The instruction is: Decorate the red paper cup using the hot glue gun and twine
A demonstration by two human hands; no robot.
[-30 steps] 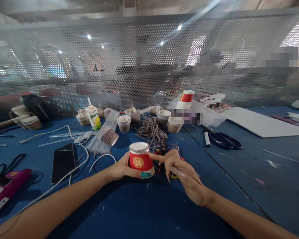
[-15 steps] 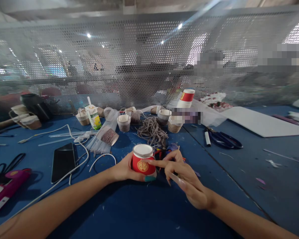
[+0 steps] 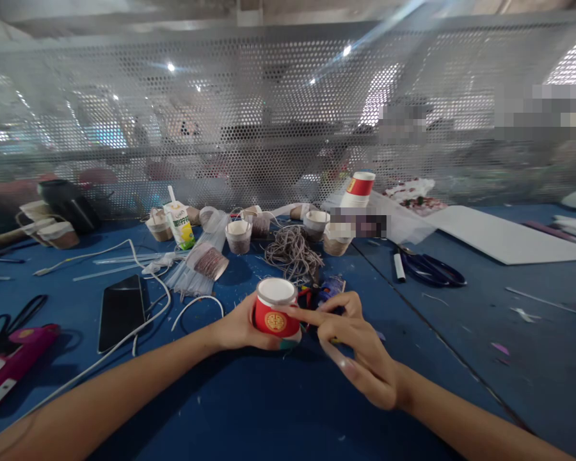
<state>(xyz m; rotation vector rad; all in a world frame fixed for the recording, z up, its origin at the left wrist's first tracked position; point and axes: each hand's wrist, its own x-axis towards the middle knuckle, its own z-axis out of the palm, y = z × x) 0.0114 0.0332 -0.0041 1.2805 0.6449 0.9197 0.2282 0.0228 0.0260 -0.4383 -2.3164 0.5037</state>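
Observation:
A red paper cup [image 3: 273,318] with a gold emblem and a white rim stands upright in front of me. My left hand [image 3: 246,323] is wrapped round its left side and lower front, the thumb across the bottom. Reaching in from the right, my right hand [image 3: 358,346] points its index finger at the cup's upper front, the tip touching or almost touching the red surface. The other right fingers are bent and apart, with nothing in them. Behind the cup lies a tangle of grey cord [image 3: 294,253]; blue and red-handled tools [image 3: 329,289] are partly hidden by my right hand.
Several cord-wrapped cups [image 3: 239,237] and a drink carton [image 3: 179,225] line the back, before a perforated metal screen [image 3: 249,115]. Leftward lie a phone [image 3: 121,314], a white cable [image 3: 160,307] and a magenta power strip [image 3: 19,365]. Scissors [image 3: 432,267] and a white board [image 3: 509,234] are at right.
My right thumb and the bent fingers have shifted slightly down and left. The index finger stays at the cup's front, and the left hand keeps its hold.

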